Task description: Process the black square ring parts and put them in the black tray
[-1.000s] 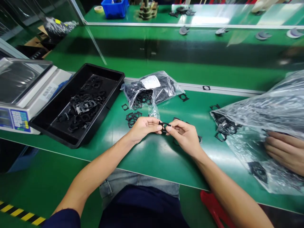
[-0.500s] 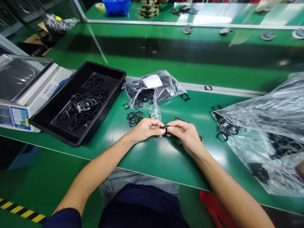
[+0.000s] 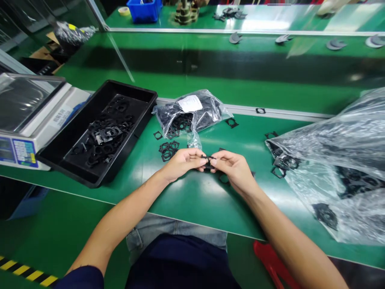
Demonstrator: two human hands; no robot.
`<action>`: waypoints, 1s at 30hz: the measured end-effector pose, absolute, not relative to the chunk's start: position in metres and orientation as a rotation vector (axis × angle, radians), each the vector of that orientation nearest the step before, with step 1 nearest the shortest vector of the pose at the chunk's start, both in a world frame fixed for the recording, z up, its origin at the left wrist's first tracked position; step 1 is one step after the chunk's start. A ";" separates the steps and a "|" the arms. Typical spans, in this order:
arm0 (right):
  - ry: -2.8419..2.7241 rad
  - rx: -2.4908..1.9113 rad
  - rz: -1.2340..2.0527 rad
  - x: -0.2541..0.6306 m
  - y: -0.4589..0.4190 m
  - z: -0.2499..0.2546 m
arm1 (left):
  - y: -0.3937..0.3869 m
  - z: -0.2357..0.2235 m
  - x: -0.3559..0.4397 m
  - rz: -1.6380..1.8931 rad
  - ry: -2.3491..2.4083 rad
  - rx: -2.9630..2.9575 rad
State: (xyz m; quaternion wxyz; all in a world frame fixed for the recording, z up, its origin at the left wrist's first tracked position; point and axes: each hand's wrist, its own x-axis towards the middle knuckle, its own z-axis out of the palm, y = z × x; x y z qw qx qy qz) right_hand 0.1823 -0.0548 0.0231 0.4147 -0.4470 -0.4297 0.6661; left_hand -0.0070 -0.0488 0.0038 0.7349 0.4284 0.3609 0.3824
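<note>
My left hand [image 3: 182, 162] and my right hand [image 3: 233, 167] meet over the green table [image 3: 192, 196], both pinching one small black square frame part [image 3: 208, 160] between thumb and fingertips. A little pile of the same black parts [image 3: 168, 149] lies just beyond my left hand. More loose parts [image 3: 224, 178] sit under and behind my right hand. A small clear bag of parts [image 3: 192, 114] with a white label lies farther back.
A black tray [image 3: 75, 148] holding several black parts stands at the left, beside a weighing scale [image 3: 27, 116]. A large clear plastic bag [image 3: 339, 160] with parts spills at the right. A green conveyor [image 3: 240, 76] runs behind; a blue bin [image 3: 143, 10] stands far back.
Another person's hand at the large bag on the right has withdrawn out of view. My two hands stay together on the small part, turning it slightly.
</note>
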 end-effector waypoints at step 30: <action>-1.462 -1.113 1.253 0.182 -0.059 0.022 | -0.050 0.000 -0.002 1.096 0.937 1.120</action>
